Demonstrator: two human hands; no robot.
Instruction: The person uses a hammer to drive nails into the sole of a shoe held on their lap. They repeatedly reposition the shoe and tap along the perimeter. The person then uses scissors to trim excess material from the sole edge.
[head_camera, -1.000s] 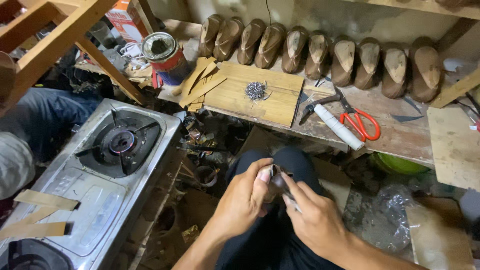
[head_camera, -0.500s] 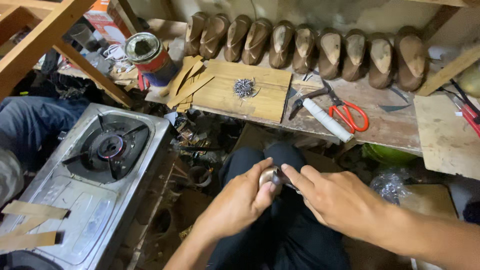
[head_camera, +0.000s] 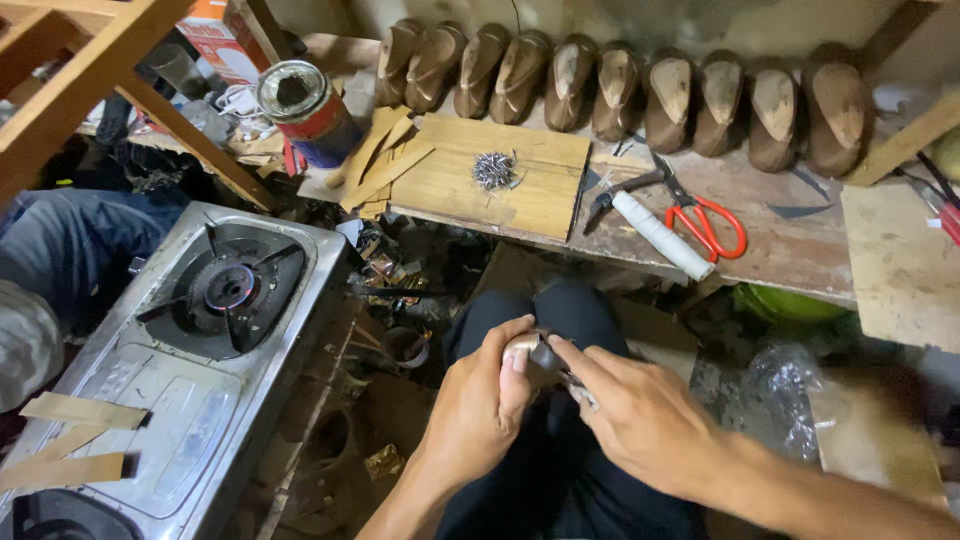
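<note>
My left hand (head_camera: 480, 410) grips a small brown piece (head_camera: 524, 352) over my lap, thumb pressed on its top. My right hand (head_camera: 640, 420) meets it from the right and pinches a small dark metal tool (head_camera: 562, 372) against the piece. What the piece is exactly stays hidden by my fingers. Both hands hover above my dark trousers (head_camera: 560, 320), just in front of the low wooden bench (head_camera: 780, 250).
A row of wooden shoe lasts (head_camera: 620, 85) lines the bench's back. A plank (head_camera: 500, 180) holds a pile of small nails (head_camera: 492, 170); red-handled scissors (head_camera: 705, 222), a white-handled hammer (head_camera: 650, 225) and a tin can (head_camera: 305, 112) lie nearby. A gas stove (head_camera: 200, 330) stands at left.
The view has shifted slightly; my hands stay together on the small piece, the right hand reaching a little further over it.
</note>
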